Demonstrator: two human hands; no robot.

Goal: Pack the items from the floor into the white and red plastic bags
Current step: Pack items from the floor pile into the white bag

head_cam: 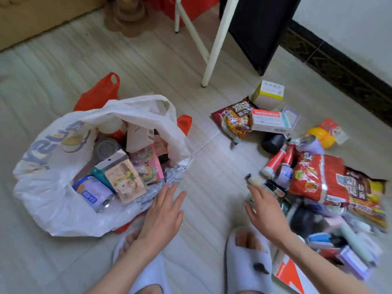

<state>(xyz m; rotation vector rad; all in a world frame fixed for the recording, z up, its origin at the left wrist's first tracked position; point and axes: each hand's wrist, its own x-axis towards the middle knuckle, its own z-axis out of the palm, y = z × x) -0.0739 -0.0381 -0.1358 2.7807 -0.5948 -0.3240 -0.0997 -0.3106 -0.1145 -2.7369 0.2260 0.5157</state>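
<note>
Inside, the white bag (53,187) holds a can (93,193) and cartons (121,177); both grips spread.

- On the white plastic bag (53,166) I can make out large blue letters, seen upside down and partly folded away; the word is not readable.
- The noodle packets (235,122) and the can (93,193) in the bag carry Chinese characters, too blurred for me to read.
</note>
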